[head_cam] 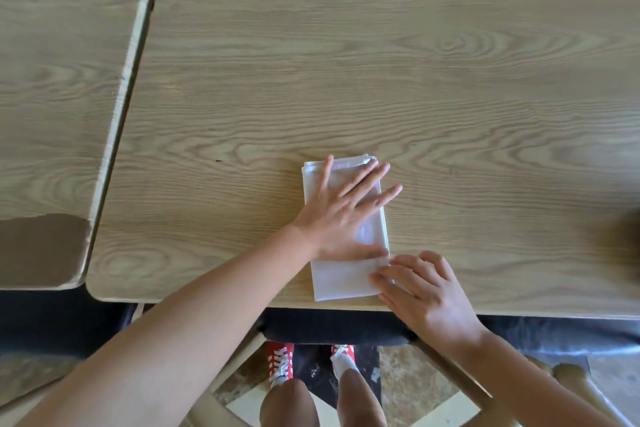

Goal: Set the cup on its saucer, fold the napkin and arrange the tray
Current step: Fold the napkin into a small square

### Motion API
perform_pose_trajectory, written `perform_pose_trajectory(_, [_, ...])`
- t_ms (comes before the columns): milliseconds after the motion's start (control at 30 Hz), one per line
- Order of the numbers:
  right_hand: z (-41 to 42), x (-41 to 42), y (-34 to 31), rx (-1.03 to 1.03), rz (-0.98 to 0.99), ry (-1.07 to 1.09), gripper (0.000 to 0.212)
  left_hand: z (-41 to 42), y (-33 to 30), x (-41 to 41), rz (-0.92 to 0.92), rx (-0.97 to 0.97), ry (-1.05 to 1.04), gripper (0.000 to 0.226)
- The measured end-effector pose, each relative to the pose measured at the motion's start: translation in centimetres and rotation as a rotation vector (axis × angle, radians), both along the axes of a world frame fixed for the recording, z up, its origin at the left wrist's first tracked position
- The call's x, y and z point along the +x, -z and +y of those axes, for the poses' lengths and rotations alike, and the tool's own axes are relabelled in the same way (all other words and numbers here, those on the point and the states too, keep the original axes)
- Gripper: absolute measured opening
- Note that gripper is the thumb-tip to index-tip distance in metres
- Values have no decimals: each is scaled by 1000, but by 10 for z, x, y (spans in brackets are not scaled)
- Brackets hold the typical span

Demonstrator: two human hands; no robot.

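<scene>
Nearest the table (485, 97) edge: right hand (424, 291) resting fingertips on the near right corner of the napkin (341, 279), fingers loosely curled and close together, pressing down rather than pinching; no cloth lifted between them as far as can be told.

Just beyond: left hand (341, 215) lying flat across the middle of the napkin, fingers spread wide, palm down, thumb running along a crosswise line in the cloth, holding the layers still.

Napkin itself: white, already folded to a narrow rectangle of several layers, lying lengthwise away from the body, near end almost at the table edge.

Step in hand, judged: flattening and creasing the fold. Doing it well probably meaning keeping the flat palm anchoring the stack, sweeping from centre outward to push air out, matching the layered far edges before pressing hard.

Farther out: bare wood only. Cup, saucer and tray not showing anywhere in view; dark blur at far right edge unidentifiable.
</scene>
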State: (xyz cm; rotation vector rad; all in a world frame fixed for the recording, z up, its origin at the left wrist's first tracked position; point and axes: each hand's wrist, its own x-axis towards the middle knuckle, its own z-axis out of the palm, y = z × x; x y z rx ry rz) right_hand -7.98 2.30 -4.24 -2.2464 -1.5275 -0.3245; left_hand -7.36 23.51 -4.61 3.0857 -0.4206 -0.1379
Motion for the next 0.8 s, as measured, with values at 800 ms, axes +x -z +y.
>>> perform_pose_trajectory(800, [2,22,-13,-104,201,-52,35,29,-6,-96,-127,-428,-157,37])
